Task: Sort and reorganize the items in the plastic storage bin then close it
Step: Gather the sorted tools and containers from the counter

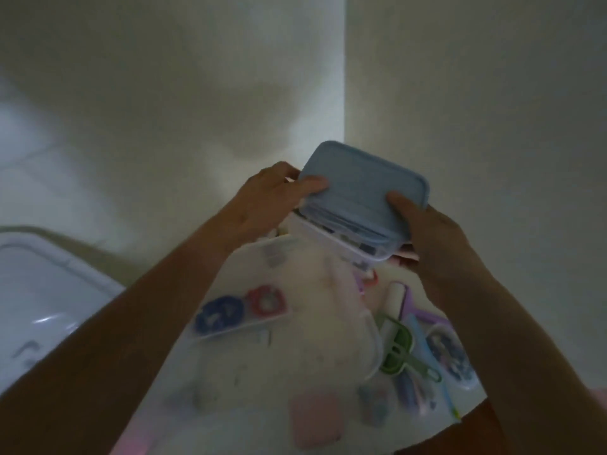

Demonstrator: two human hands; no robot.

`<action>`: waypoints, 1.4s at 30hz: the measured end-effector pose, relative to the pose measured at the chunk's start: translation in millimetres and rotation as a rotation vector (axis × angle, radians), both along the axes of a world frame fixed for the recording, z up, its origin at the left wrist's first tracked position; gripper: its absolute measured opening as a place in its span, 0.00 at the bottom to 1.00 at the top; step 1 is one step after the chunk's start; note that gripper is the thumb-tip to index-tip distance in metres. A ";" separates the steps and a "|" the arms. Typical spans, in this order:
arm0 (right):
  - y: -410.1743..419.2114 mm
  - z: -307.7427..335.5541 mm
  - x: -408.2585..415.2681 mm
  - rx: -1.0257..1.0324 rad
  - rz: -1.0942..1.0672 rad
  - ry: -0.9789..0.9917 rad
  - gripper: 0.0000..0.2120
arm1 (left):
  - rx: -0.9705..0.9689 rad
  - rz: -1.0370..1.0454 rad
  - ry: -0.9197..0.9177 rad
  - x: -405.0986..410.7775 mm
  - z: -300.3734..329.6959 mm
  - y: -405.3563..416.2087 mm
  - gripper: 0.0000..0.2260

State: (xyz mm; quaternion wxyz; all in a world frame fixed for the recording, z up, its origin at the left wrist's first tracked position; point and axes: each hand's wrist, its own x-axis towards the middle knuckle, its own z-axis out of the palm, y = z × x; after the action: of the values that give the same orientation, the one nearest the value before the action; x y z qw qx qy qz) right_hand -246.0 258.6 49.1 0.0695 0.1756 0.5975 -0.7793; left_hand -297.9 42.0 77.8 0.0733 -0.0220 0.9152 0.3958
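Note:
A small clear box with a blue lid [361, 188] is held tilted above the far end of the open plastic storage bin [371, 362]. My left hand [272, 198] grips its left end, thumb on the lid. My right hand [437, 234] grips its right end, thumb on the lid. Inside the bin lie a clear pack with a blue and a red ring [243, 310], a green lint-roller handle [397, 349], a purple-handled roller [404, 300], a pink block [317, 418] and a round clear tub [450, 353]. The picture is dim and blurred.
The bin's white lid [42, 290] lies on the floor to the left. A pale wall corner [345, 93] rises straight behind the bin. Pale floor tiles show at far left.

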 end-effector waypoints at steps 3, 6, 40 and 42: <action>-42.3 5.4 14.7 0.084 0.149 -0.083 0.11 | 0.047 0.113 -0.081 47.3 -3.5 -51.6 0.33; -78.7 -1.5 24.9 0.169 0.269 -0.167 0.19 | 0.143 0.215 -0.154 80.7 -20.6 -91.1 0.35; -123.2 -238.4 33.5 -0.174 -0.481 -0.541 0.14 | 0.350 0.013 -0.416 5.4 -240.3 -48.3 0.31; -116.9 -306.8 27.4 -0.187 -0.440 -0.572 0.24 | 0.339 -0.003 -0.407 4.3 -259.1 -49.3 0.34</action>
State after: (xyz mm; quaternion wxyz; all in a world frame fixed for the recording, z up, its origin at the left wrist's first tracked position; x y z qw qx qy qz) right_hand -218.6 141.8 -257.8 0.0802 0.5035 0.4281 -0.7462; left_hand -293.6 -7.3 -181.3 0.2590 -0.0871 0.8023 0.5307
